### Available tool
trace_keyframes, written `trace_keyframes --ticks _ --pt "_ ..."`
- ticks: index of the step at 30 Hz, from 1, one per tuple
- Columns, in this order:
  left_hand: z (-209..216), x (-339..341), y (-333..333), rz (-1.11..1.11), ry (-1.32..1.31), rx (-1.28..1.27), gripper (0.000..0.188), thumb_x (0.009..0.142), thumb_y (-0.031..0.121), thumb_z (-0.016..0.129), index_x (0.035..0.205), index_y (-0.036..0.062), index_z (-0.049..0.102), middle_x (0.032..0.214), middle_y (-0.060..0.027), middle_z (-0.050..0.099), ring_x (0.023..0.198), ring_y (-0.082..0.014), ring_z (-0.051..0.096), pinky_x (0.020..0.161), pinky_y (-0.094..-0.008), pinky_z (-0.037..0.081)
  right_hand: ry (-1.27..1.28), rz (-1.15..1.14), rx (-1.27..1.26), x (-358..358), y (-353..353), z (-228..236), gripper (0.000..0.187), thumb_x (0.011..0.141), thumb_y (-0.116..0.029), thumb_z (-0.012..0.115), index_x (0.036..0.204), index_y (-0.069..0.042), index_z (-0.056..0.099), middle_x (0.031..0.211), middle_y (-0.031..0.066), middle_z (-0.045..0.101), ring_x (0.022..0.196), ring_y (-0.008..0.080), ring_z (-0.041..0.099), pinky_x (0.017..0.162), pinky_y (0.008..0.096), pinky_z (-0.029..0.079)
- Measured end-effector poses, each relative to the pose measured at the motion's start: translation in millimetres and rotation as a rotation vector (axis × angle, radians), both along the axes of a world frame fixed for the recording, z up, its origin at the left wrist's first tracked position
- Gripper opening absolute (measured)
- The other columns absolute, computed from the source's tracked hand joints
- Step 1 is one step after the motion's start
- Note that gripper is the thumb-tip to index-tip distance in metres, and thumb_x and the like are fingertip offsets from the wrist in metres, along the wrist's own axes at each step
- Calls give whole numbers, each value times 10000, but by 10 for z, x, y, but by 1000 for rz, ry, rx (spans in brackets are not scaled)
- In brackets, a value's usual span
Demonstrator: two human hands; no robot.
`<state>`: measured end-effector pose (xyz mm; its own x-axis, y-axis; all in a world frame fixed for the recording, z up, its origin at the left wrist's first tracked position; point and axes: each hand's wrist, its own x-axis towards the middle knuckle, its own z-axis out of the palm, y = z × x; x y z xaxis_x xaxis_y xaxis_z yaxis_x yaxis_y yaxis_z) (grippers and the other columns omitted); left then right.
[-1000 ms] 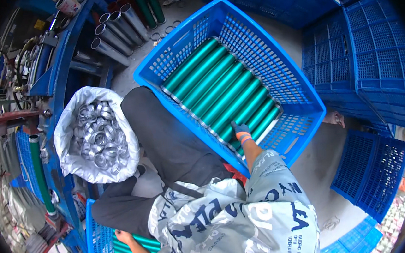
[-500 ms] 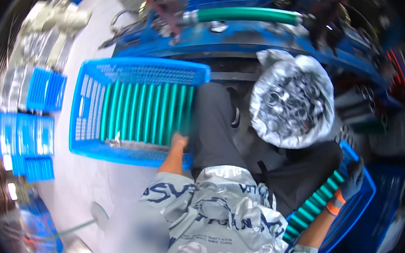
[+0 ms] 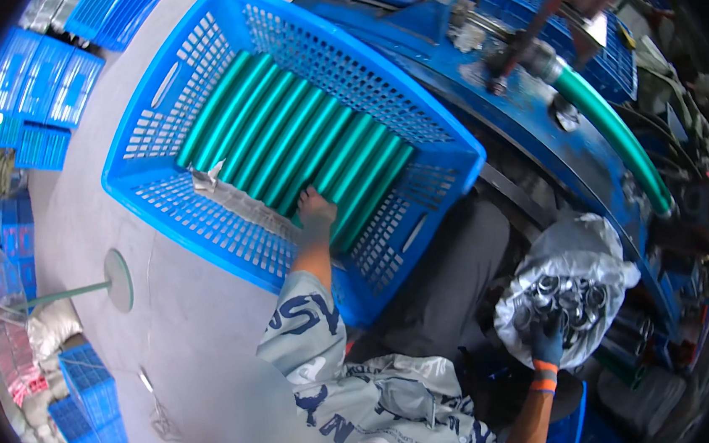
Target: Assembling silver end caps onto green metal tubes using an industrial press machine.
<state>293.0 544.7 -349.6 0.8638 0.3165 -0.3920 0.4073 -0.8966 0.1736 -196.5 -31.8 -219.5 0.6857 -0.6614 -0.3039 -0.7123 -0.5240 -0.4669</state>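
Note:
A large blue plastic basket point(image 3: 194, 223) holds a row of smooth green hoses point(image 3: 279, 131) lying side by side. My bare left hand point(image 3: 316, 210) reaches over its near wall, fingers curled on the near end of one hose. My right hand point(image 3: 548, 341), in a dark glove with an orange cuff, dips into a silvery bag point(image 3: 514, 304) full of loose metal hose clamps point(image 3: 570, 300). Its fingers are down among the clamps and mostly hidden, so whether they hold one cannot be seen. Crumpled pale wrapping point(image 3: 235, 202) lies along the hose ends.
Behind the basket runs a blue metal bench point(image 3: 513, 110), with a green hose point(image 3: 608, 127) having a metal end fitting. A standing fan's round base point(image 3: 118, 280) is on the floor at left, near stacked blue crates point(image 3: 47, 75). Another blue crate's edge point(image 3: 578, 417) shows at lower right.
The view has swung round, bringing the basket nearer the middle. My right hand has left the green hoses in the right-hand crate and gone into the clamp bag. My left hand remains at the hoses.

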Motion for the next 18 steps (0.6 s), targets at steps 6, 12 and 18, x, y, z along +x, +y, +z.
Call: trace_keyframes --ticks 6,12,18 --pt "-225 189 433 38 98 35 929 939 321 840 1725 53 423 1792 -212 442 1642 -405 448 1344 -574 389 90 193 151 131 89 239 1015 933 -194 933 1763 28 394 1855 239 340 1713 342 340 1348 426 370" --pt "-486 -121 620 -11 40 -4 972 796 476 973 1557 7 589 1523 -290 676 1442 -469 644 1232 -561 525 -51 143 89 58 74 -138 988 899 -125 912 1715 114 410 1807 248 419 1691 354 392 1362 420 362" --pt "137 -460 13 162 -322 -412 787 697 344 1014 1299 -22 663 1255 -296 777 1214 -478 752 1082 -515 598 -627 193 -135 -216 -197 -943 384 1054 -585 772 1120 -206 777 986 10 710 810 166 510 765 342 462"
